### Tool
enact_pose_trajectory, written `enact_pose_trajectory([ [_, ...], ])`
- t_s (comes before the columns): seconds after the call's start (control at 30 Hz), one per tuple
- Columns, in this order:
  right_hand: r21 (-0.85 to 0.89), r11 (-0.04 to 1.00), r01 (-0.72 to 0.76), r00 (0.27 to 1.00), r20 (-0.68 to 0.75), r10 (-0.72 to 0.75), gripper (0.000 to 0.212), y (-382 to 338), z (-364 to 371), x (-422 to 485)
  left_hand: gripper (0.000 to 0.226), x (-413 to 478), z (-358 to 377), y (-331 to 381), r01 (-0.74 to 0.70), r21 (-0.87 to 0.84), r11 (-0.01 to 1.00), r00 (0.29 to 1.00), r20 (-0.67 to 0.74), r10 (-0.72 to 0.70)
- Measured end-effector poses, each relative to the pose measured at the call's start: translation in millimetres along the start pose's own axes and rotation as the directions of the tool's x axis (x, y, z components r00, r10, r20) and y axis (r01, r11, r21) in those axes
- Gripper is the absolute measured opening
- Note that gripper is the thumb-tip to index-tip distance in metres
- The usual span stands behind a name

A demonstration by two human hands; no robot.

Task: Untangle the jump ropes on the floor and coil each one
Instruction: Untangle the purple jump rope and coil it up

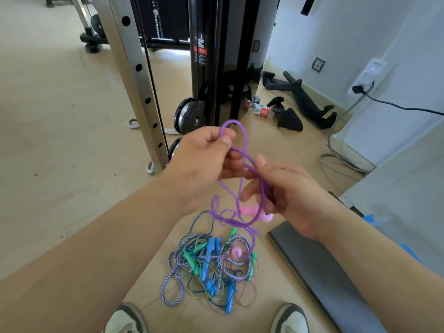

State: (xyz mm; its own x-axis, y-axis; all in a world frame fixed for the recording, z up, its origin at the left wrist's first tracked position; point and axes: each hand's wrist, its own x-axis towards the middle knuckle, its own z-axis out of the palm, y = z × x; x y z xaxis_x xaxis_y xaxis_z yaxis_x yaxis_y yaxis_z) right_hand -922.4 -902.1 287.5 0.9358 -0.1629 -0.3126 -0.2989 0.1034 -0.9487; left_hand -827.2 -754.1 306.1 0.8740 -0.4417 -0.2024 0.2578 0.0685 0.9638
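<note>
Left hand (199,162) and right hand (295,195) pinch purple rope (229,221) above tangled pile (209,263), between steel post (137,75) and dark mat (319,267).

We see a left hand (199,164) and a right hand (295,198), both bare, with short, plain thumbnails. The left forearm (96,241) and the right forearm (374,258) are bare as far as they show. We see a left shoe (125,319) and a right shoe (289,319), both off-white, each with a dark grey band curving over the rounded toe.
</note>
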Motion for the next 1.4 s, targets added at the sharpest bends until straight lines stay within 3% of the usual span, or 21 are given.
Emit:
enact_pose_trajectory([
  [0.07,-0.049,0.999,-0.015,0.994,0.104,0.02,0.041,3,-2,-2,0.014,5,-4,6,0.034,-0.23,0.973,0.997,-0.065,-0.05],
  [0.17,-0.182,0.981,-0.059,0.989,0.125,0.083,0.028,10,-6,-3,0.01,13,-16,14,0.076,-0.473,0.878,0.989,-0.079,-0.128],
  [0.27,-0.286,0.952,-0.113,0.98,0.125,0.154,0.02,12,-6,-4,0.011,17,-27,21,0.072,-0.598,0.798,0.986,-0.076,-0.146],
  [0.33,-0.31,0.946,-0.095,0.991,0.064,0.121,0.021,9,-2,-3,0.014,17,-31,22,0.062,-0.622,0.781,0.985,-0.088,-0.148],
  [0.4,-0.25,0.966,-0.061,0.998,-0.031,0.055,0.025,4,6,-2,0.018,14,-30,19,0.086,-0.489,0.868,0.981,-0.111,-0.16],
  [0.47,-0.093,0.996,-0.015,0.992,-0.126,0.003,0.027,-2,10,-1,0.016,4,-24,10,0.113,-0.096,0.989,0.989,-0.081,-0.121],
  [0.53,0.075,0.997,0.018,0.984,-0.181,-0.005,0.028,-6,10,1,0.015,-8,-13,0,0.118,0.219,0.969,0.985,0.095,-0.141],
  [0.63,0.221,0.975,0.02,0.98,-0.197,0.024,0.024,-9,11,3,0.041,-15,-1,-14,0.149,0.326,0.934,0.929,0.277,-0.245],
  [0.73,0.24,0.969,0.053,0.966,-0.26,0.011,0.02,-8,8,6,0.026,-13,-1,-18,0.077,0.316,0.945,0.947,0.272,-0.168],
  [0.87,0.072,0.997,0.027,0.923,-0.384,0.003,0.021,-5,1,9,0.018,-11,-2,-17,-0.04,0.445,0.895,0.95,0.296,-0.105],
  [0.93,0.113,0.993,0.02,0.863,-0.503,0.04,0.018,-9,-8,10,0.02,0,-15,-22,-0.092,0.606,0.79,0.979,0.199,-0.039],
  [1.0,0.107,0.994,0.009,0.78,-0.623,0.06,0.016,-14,-23,9,0.016,20,-39,-28,-0.074,0.792,0.606,0.997,0.065,0.037],
  [1.1,0.105,0.994,-0.027,0.702,-0.706,0.094,0.011,-9,-43,5,0.01,36,-68,-35,0.052,0.99,0.13,0.997,-0.044,-0.062],
  [1.13,0.133,0.991,-0.03,0.709,-0.696,0.115,0.013,-5,-43,4,0.011,35,-68,-38,0.049,0.999,0.009,0.992,-0.048,-0.113],
  [1.17,0.172,0.985,-0.021,0.73,-0.67,0.133,0.016,-3,-40,4,0.013,31,-64,-41,0.007,0.999,-0.048,0.99,-0.013,-0.139],
  [1.2,0.212,0.977,-0.003,0.76,-0.635,0.14,0.018,-2,-35,5,0.018,26,-57,-46,-0.077,0.997,-0.028,0.988,0.073,-0.133],
  [1.23,0.246,0.969,0.019,0.791,-0.596,0.136,0.019,-2,-29,5,0.029,21,-49,-50,-0.191,0.98,0.06,0.974,0.197,-0.108],
  [1.3,0.291,0.955,0.057,0.852,-0.513,0.106,0.019,-5,-20,6,0.055,5,-25,-46,-0.313,0.852,0.42,0.916,0.387,-0.102],
  [1.33,0.311,0.948,0.073,0.878,-0.47,0.087,0.018,-5,-17,7,0.059,-4,-12,-42,-0.267,0.739,0.618,0.879,0.45,-0.158],
  [1.37,0.333,0.939,0.086,0.898,-0.435,0.072,0.018,-6,-16,7,0.055,-9,-2,-43,-0.196,0.626,0.755,0.836,0.509,-0.205],
  [1.4,0.35,0.932,0.098,0.907,-0.416,0.061,0.019,-6,-16,7,0.047,-12,6,-44,-0.135,0.562,0.816,0.814,0.533,-0.232],
])
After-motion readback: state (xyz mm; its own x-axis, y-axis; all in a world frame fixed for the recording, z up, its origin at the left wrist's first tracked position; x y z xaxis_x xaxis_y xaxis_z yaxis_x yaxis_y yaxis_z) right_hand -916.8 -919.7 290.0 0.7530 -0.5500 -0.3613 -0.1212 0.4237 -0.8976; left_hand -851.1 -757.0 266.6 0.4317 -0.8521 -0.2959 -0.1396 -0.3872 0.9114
